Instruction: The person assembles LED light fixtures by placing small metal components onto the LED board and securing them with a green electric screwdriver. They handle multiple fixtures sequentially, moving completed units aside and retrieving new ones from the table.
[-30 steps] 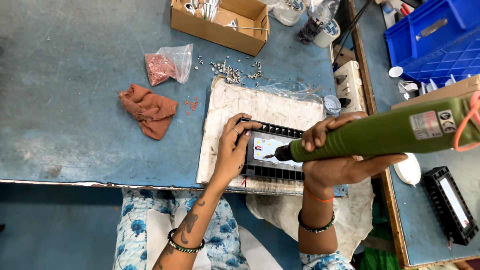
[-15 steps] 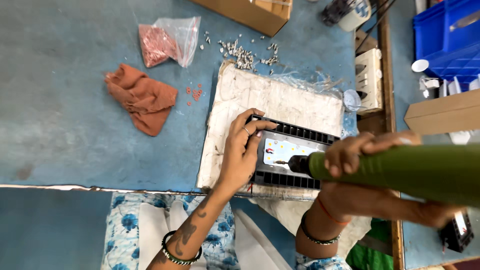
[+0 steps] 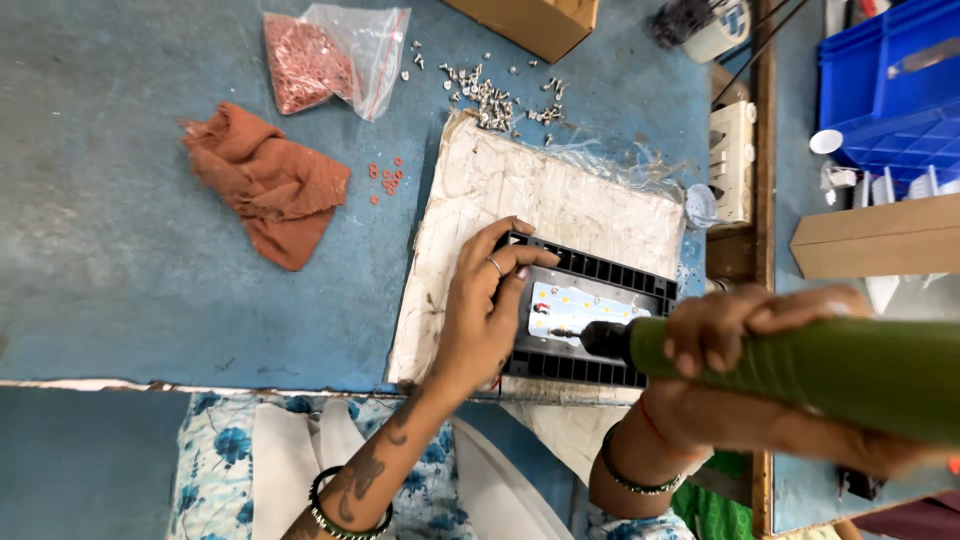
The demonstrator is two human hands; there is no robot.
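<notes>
A black finned housing (image 3: pixel 620 272) with a white LED strip board (image 3: pixel 578 302) inside lies on a worn white pad (image 3: pixel 520 200) near the table's front edge. My left hand (image 3: pixel 487 310) presses on the housing's left end, fingers spread over its corner. My right hand (image 3: pixel 745 370) grips a green electric screwdriver (image 3: pixel 830 370), whose black tip (image 3: pixel 565 330) touches the LED board near its lower left part.
A pile of small silver screws (image 3: pixel 490 92) lies behind the pad. An orange rag (image 3: pixel 265 185), loose red washers (image 3: pixel 385 175) and a plastic bag of red washers (image 3: pixel 320 55) lie at left. A cardboard box (image 3: pixel 535 22), a white socket strip (image 3: pixel 735 160) and blue bins (image 3: pixel 890 85) stand at the back right.
The view has shifted closer. The screwdriver has moved lower and its tip has shifted left along the LED board. My left hand stays on the housing's left end.
</notes>
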